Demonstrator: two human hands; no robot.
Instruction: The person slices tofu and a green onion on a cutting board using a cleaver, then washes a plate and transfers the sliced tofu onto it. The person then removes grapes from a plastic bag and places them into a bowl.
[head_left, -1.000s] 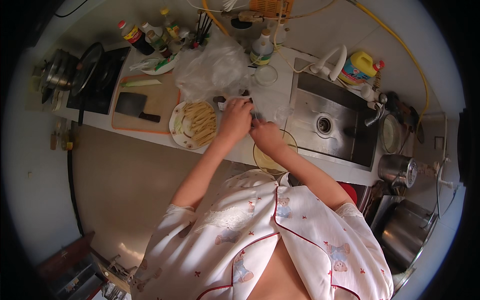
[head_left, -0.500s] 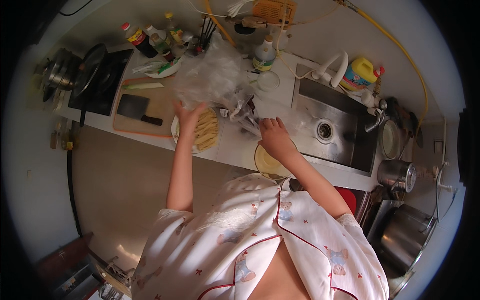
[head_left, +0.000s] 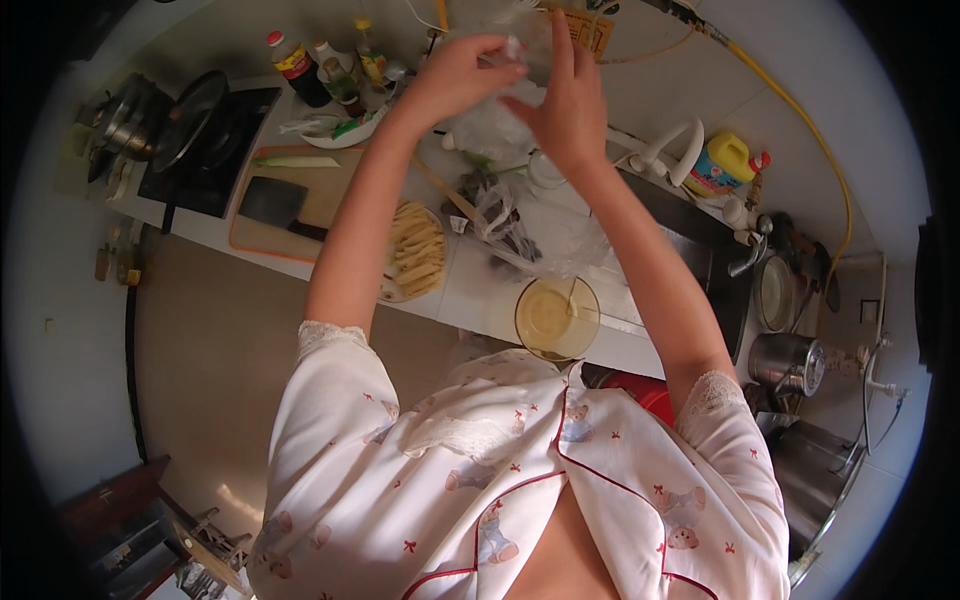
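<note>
High over the back of the counter, my left hand pinches a clear plastic bag near its top. My right hand is beside the bag, thumb and fingers spread. Whether its fingers touch the bag is hard to make out. Below lies another clear bag with dark purple pieces in it. A plate of pale yellow strips sits at the counter's front edge, partly behind my left forearm. To its right stands an amber glass bowl with something slim leaning inside.
On the left, a cutting board carries a cleaver and a pale green stalk. A black stovetop with pans stands beyond. Bottles line the wall. A steel sink and a yellow jug are on the right.
Both my hands have risen toward the wall, away from the plate and bowl. The large clear bag has gone up with them, uncovering more of the counter and the bag of purple pieces.
</note>
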